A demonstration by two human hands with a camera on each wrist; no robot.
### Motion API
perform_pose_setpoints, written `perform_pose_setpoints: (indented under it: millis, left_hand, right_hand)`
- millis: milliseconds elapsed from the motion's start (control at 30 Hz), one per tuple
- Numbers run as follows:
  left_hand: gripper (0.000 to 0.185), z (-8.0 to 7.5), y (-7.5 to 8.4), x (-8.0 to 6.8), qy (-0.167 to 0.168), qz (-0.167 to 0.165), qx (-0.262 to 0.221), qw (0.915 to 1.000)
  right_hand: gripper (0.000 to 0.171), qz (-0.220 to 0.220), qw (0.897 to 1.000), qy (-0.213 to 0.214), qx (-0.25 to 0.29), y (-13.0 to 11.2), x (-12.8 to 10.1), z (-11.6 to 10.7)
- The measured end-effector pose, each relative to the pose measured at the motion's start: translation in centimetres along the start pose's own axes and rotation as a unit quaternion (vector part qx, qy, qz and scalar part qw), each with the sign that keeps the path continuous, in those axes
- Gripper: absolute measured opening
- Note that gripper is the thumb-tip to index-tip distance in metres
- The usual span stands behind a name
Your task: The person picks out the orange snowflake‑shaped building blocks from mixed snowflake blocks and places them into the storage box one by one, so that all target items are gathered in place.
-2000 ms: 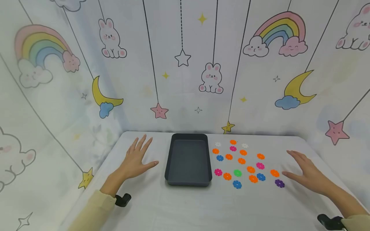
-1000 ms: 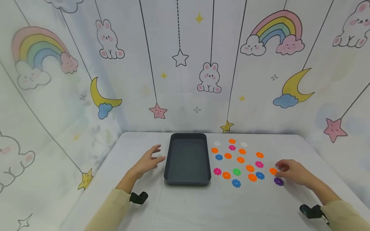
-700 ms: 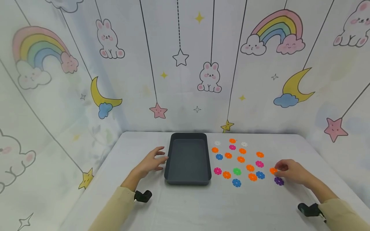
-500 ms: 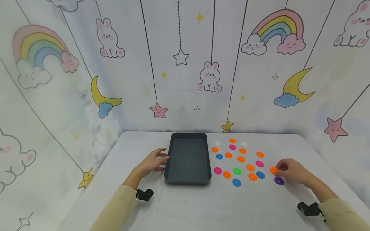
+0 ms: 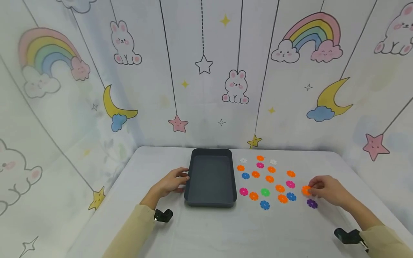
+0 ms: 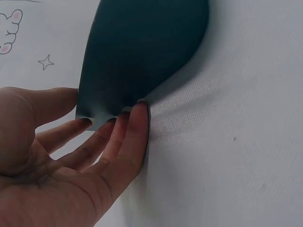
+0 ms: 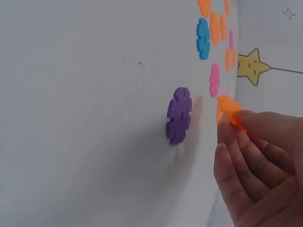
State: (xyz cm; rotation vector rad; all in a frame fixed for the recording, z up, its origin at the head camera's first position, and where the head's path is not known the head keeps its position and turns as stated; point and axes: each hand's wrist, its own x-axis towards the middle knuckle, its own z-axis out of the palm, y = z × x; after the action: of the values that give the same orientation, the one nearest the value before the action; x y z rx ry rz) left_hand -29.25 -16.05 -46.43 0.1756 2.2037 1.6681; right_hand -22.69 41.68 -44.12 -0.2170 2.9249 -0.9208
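Both hands have left the flat, spread position they held on the desk (image 5: 209, 233) two seconds ago. The left hand (image 5: 169, 182) has come in to the left wall of the dark tray (image 5: 209, 205). The right hand (image 5: 329, 190) has closed on the orange disc (image 5: 305, 190) lying nearest the desk's right edge.

Findings, largest item first:

1. Desk: one, under a white cloth, with cartoon-printed cloth hung behind and to both sides.
2. Tray: one, rectangular, nothing inside it. It stands left of the desk's centre, nearer the far edge than the near one.
3. Left hand: fingers nearly straight, tips resting against the tray's outer left wall at cloth level, thumb apart beside the same wall. It holds nothing.
4. Right hand: thumb and forefinger pinch the orange disc, which the right wrist view shows tipped up off the cloth. The purple disc (image 5: 312, 204) lies flat just beside it, toward the near edge.
5. Discs: twenty, all right of the tray. Ten are orange, counting the pinched one, three pink, three blue, two white, one green (image 5: 265, 192) and one purple.

Assessment: the tray appears steadied and the lift of the first disc is under way. No disc is in the tray, and nineteen remain flat on the cloth.
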Motion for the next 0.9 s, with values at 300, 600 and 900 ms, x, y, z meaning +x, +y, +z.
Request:
perform_pose_setpoints:
  millis: [300,600,900]
  left_hand:
    - [0.052,-0.1,0.5,-0.1,-0.012,-0.013,-0.001,0.9998]
    - [0.052,-0.1,0.3,-0.1,-0.012,-0.013,-0.01,0.9998]
    - [0.053,0.0,0.3,-0.2,-0.013,-0.016,-0.012,0.9997]
  right_hand:
    - [0.022,-0.039,0.999,0.007,0.032,-2.6,0.2,0.2]
    - [0.023,-0.058,0.997,0.01,0.048,-5.6,1.2,1.2]
    - [0.024,-0.069,0.995,0.01,0.075,-8.1,2.3,2.2]
